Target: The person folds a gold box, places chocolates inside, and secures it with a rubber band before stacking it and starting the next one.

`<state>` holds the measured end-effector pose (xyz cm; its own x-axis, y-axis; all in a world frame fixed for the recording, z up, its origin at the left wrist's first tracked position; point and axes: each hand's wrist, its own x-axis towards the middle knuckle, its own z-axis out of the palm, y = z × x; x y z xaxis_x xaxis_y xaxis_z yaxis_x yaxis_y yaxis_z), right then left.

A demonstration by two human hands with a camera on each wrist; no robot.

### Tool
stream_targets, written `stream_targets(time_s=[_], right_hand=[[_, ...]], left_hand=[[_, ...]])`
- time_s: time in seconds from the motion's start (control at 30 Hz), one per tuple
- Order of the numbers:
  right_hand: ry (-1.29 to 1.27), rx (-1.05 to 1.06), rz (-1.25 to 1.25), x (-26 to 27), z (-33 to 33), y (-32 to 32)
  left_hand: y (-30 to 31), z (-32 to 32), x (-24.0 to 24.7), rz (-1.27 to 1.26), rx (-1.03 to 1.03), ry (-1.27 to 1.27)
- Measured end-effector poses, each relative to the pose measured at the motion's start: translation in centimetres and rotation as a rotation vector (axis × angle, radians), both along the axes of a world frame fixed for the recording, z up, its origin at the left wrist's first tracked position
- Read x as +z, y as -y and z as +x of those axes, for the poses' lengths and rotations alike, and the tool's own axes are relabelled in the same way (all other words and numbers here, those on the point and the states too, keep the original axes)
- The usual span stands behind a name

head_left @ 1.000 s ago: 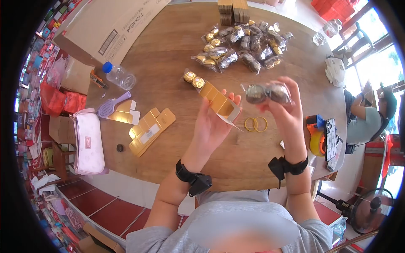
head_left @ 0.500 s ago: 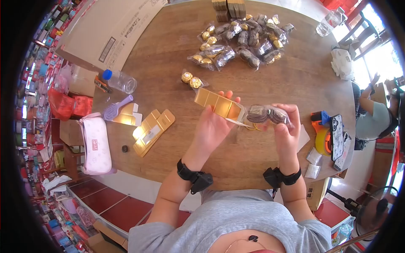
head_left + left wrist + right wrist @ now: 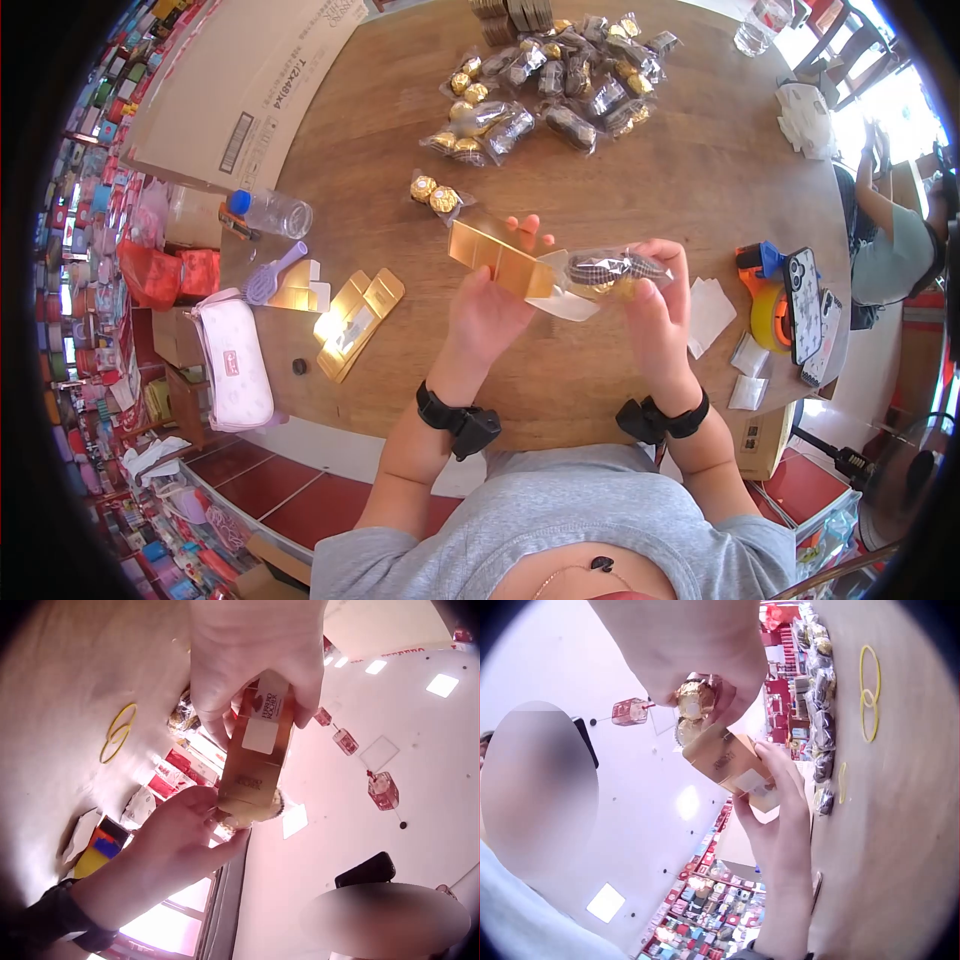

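Observation:
My left hand (image 3: 485,320) holds a small gold carton (image 3: 495,262) between thumb and fingers, its printed side showing in the left wrist view. White flaps (image 3: 562,302) stick out at the carton's right end. My right hand (image 3: 655,325) pinches a clear packet of two chocolates (image 3: 612,268) with dark ribbed cups; their gold foil (image 3: 694,705) shows in the right wrist view. The packet's left end is right at the flapped end of the carton. Another packet of two gold chocolates (image 3: 436,197) lies on the table beyond my left hand.
A heap of similar packets (image 3: 560,85) lies at the far side. Flat gold cartons (image 3: 352,330), a purple hairbrush (image 3: 270,275), a clear bottle (image 3: 280,213) and a pink bag (image 3: 232,360) are on the left. A tape dispenser (image 3: 768,310) and phone (image 3: 804,305) stand right.
My right hand has brought the packet from up and to the right, apart from the carton, down to its flapped end. The carton has turned in my left hand, its gold inside now facing away more.

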<state>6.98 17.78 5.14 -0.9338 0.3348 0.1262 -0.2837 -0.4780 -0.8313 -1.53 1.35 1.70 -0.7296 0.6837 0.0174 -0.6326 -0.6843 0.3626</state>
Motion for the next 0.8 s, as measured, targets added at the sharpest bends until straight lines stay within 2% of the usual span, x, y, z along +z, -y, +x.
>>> stream_targets(time_s=[0.13,0.23,0.33,0.43,0.53,0.63,0.73,0.8], right_hand=[[0.144,-0.042,0.133,0.5,-0.1,-0.7],[0.155,-0.119,0.309,0.4,-0.3,-0.7],[0.125,-0.142,0.697,0.5,-0.4,-1.3],[0.120,-0.156,0.892,0.9,-0.6,-1.5],[0.214,-0.150,0.890,1.2,-0.6,-1.2],[0.379,-0.090,0.508,1.4,-0.5,-1.0],[0.491,-0.026,0.451,1.1,-0.5,-1.6],[0.477,-0.007,0.494,0.8,-0.5,-1.9]], left_hand=[[0.2,-0.4,0.1,0.002,0.073,0.011],[0.2,-0.6,0.3,-0.011,0.099,-0.001],[0.3,-0.7,0.5,-0.038,0.108,-0.017],[0.5,-0.8,0.6,-0.066,0.119,-0.078],[0.6,-0.8,0.8,-0.088,0.120,-0.109],[0.6,-0.6,1.0,-0.090,0.105,-0.131],[0.6,-0.6,1.1,-0.100,0.102,-0.189],[0.5,-0.6,1.3,-0.115,0.112,-0.214]])
